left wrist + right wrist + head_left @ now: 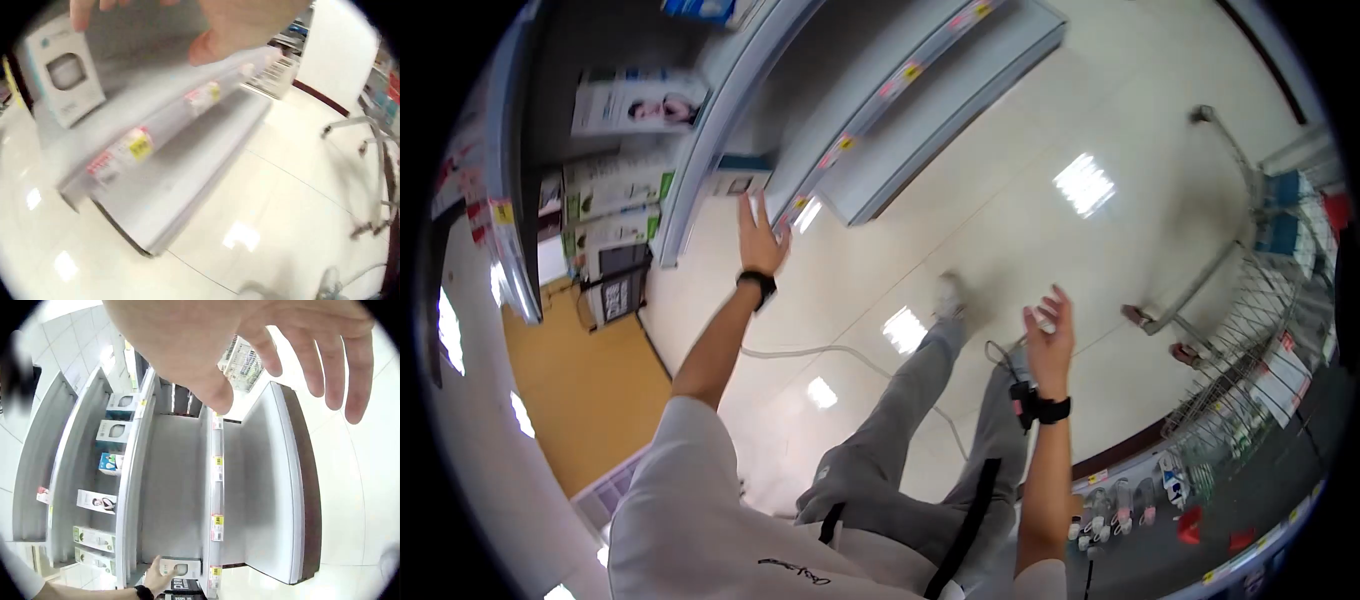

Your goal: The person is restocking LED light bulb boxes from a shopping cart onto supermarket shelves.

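Observation:
The left hand (761,240) reaches to the end of a grey shelf, fingers extended and thumb apart. Beside its fingertips a white box (740,180) stands on that shelf; in the left wrist view the box (67,74) shows a dark-framed oval window, and the hand (250,22) is above and to its right. From the right wrist view, the left hand (153,580) is right at the box (181,568); whether they touch, I cannot tell. The right hand (1050,345) hangs in the air over the floor, holding nothing, fingers loosely spread; it fills the top of the right wrist view (250,344).
Shelves with price tags (217,528) run alongside, and several boxes (97,539) stand on the upper ones. A wire cart (1250,330) is on the right. Bottles (1122,505) stand on a shelf at lower right. A pale cable (830,349) lies across the floor (1010,240).

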A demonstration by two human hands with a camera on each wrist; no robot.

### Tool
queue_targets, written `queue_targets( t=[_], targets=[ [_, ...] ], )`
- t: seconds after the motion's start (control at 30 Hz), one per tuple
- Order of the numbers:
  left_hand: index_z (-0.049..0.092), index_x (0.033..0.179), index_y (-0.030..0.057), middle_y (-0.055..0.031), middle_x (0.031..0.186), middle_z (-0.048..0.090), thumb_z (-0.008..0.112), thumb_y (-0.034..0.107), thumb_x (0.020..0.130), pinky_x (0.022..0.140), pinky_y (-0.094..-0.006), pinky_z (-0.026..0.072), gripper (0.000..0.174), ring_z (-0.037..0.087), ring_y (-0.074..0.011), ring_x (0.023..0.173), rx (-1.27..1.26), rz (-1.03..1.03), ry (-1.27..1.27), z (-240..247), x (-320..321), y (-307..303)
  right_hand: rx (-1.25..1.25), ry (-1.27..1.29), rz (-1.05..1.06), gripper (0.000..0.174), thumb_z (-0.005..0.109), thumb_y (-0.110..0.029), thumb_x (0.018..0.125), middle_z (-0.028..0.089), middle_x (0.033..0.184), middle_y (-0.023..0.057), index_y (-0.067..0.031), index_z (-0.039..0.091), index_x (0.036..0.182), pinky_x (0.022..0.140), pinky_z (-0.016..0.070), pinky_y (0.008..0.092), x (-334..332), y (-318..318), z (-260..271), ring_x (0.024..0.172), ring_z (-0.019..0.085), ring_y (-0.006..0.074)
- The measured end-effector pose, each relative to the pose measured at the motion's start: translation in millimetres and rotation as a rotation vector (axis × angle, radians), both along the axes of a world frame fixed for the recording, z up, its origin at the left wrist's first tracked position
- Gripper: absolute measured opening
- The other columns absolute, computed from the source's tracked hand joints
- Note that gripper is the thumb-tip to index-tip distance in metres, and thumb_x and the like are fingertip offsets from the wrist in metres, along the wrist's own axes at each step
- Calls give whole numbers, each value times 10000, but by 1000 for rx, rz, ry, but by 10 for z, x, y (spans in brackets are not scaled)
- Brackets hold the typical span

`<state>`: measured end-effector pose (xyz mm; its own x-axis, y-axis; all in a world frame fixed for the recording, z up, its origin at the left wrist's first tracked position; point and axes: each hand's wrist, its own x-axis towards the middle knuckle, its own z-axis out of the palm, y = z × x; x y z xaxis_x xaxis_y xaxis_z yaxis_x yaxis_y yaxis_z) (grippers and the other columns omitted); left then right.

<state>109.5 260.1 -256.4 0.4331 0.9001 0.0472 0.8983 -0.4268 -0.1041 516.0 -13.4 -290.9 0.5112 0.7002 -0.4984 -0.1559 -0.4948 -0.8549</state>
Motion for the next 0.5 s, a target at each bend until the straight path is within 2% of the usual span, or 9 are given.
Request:
queue_targets(
  t=[0.07, 0.13, 0.23, 0.33, 0.37, 0.4, 0.47, 0.5],
  targets=[
    [192, 1473, 51, -310, 1463, 211, 672, 224, 780, 1111, -493, 263, 861, 251, -468, 1345, -241, -47, 11, -65, 482, -530, -26, -15, 7, 546, 679, -147, 853, 544, 1136, 126, -65, 434, 1334, 764, 496, 303, 185, -58, 340, 1023, 547, 211],
    [215, 1464, 50, -300, 1464, 221, 667, 210, 783, 1109, -470, 284, 833, 252, -447, 1354, -471, -92, -77, 84, 1153, -1094, 28, -50, -15, 556, 682, -130, 843, 551, 1145, 137, -39, 433, 1332, 785, 495, 329, 368, -177, 665, 1023, 556, 228],
    [266, 1438, 32, -289, 1439, 278, 664, 192, 785, 1108, -452, 289, 781, 293, -442, 1332, -695, -299, -234, 466, 2125, -1746, 95, -26, -99, 568, 688, -108, 836, 556, 1148, 145, -29, 428, 1336, 778, 498, 322, 688, -399, 1228, 1023, 558, 220],
    [385, 1364, 30, -240, 1366, 401, 657, 132, 791, 1026, -445, 395, 642, 441, -396, 1237, -793, -450, -411, 1054, 3117, -2080, 201, -32, -222, 522, 692, -106, 831, 576, 1101, 131, -28, 463, 1294, 768, 498, 308, 1037, -647, 1762, 966, 583, 204],
    [472, 1279, 19, -214, 1273, 488, 648, 93, 794, 917, -417, 475, 521, 537, -355, 1123, -783, -457, -505, 1219, 3420, -2148, 217, -101, -231, 490, 696, -110, 827, 591, 1063, 124, -25, 489, 1263, 762, 499, 307, 1159, -733, 1889, 937, 595, 203],
    [472, 1279, 19, -214, 1273, 488, 648, 93, 794, 917, -417, 475, 521, 537, -355, 1123, -808, -524, -528, 1373, 3694, -2203, 229, -169, -238, 457, 700, -114, 823, 607, 1024, 118, -23, 514, 1231, 756, 499, 306, 1297, -820, 2055, 908, 607, 202],
    [526, 1197, 10, -192, 1177, 544, 639, 78, 802, 826, -371, 509, 417, 583, -323, 1021, -877, -494, -640, 1670, 4120, -2232, 245, -346, -252, 335, 702, -148, 820, 639, 936, 125, -15, 583, 1104, 729, 504, 321, 1571, -893, 2420, 850, 633, 211],
    [563, 1116, 1, -173, 1060, 586, 636, 68, 807, 752, -343, 512, 324, 600, -301, 941, -825, -525, -718, 1853, 4328, -2270, 249, -365, -278, 307, 697, -148, 823, 647, 906, 123, -11, 591, 1076, 727, 505, 320, 1688, -946, 2530, 830, 638, 209]
  ],
)
